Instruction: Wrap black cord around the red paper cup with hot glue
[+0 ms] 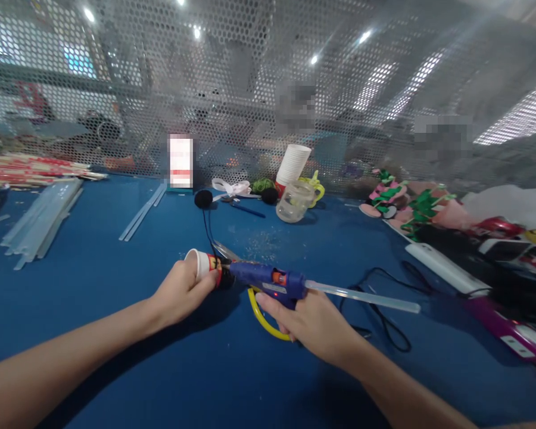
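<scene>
My left hand [181, 291] is closed around a small paper cup [199, 263], which lies on its side with its white mouth toward the left. Black material [224, 277] covers the cup's far end, and its detail is hard to make out. Wrapped round the grip of a blue hot glue gun [261, 277] is my right hand [306, 322]. The gun's nozzle points left and meets or nearly meets the black end. A long clear glue stick [366, 296] sticks out of its back. Below the gun lie scissors with a yellow handle [265, 322], partly hidden.
Glue sticks [44, 217] lie in a pile at left. A black pompom [203, 199], a clear jar [295, 202] and stacked paper cups [293, 162] stand farther back. At right are a black cord [390, 333], a power strip [495, 322] and craft flowers [422, 208].
</scene>
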Tool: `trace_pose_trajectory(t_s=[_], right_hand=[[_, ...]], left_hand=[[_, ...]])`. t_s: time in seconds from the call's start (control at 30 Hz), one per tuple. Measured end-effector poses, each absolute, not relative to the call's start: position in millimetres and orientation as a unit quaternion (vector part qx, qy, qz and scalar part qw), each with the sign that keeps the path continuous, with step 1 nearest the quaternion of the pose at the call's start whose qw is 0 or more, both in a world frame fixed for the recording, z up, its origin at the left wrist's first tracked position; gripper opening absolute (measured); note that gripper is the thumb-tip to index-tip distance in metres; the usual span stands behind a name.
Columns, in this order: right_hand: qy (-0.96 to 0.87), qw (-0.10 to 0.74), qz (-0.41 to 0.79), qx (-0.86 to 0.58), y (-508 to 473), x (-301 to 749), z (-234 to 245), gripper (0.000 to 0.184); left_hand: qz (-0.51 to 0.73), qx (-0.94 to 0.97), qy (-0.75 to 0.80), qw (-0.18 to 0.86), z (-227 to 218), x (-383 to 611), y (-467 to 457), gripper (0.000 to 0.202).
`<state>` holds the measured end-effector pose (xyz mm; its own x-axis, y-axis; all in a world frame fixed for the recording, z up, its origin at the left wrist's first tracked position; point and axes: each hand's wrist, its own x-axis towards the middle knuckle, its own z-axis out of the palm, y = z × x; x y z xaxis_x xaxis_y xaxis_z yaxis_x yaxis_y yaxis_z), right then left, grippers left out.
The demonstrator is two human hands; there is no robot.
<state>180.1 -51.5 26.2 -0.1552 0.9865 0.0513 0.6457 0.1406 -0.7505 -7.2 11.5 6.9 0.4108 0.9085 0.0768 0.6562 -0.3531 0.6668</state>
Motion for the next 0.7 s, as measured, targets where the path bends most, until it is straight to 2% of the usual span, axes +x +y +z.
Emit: trace_pose_trajectory(t_s=[0.27, 0.7], right_hand=[[-0.728, 0.280, 0.236, -0.579, -51.6, 179.5, 24.9, 0.024], [-0.743, 0.285, 0.221, -0.564, -51.2, 179.9, 25.5, 0.021]], left_hand=[[0.225, 0.785, 0.499, 0.289, 8.7, -5.3, 11.9, 0.023], [0.250, 0.773, 0.489, 0.318, 6.5, -6.0, 14.8, 0.027]])
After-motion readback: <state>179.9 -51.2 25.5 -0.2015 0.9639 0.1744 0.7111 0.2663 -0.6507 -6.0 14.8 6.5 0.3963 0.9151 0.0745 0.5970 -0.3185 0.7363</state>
